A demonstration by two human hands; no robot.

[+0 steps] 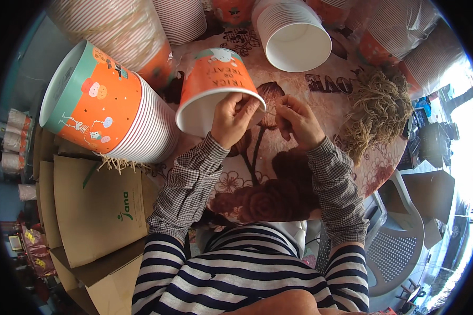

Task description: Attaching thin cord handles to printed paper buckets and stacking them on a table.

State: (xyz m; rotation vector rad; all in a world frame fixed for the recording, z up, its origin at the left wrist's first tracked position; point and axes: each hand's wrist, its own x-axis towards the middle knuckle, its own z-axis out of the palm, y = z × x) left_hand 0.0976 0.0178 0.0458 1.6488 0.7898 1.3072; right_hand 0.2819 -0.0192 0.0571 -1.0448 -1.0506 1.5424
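Head view, left hand gripping orange paper bucket, raffia pile nearby

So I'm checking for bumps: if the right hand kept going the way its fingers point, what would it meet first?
Probably the rim of the orange paper bucket, held by the left hand; the right hand points up-left toward it. Depth is unclear.

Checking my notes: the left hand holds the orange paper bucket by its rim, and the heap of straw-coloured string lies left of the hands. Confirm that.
One detail is wrong: the head view shows the heap of string to the right of the hands. The left hand does hold the orange paper bucket by its rim.
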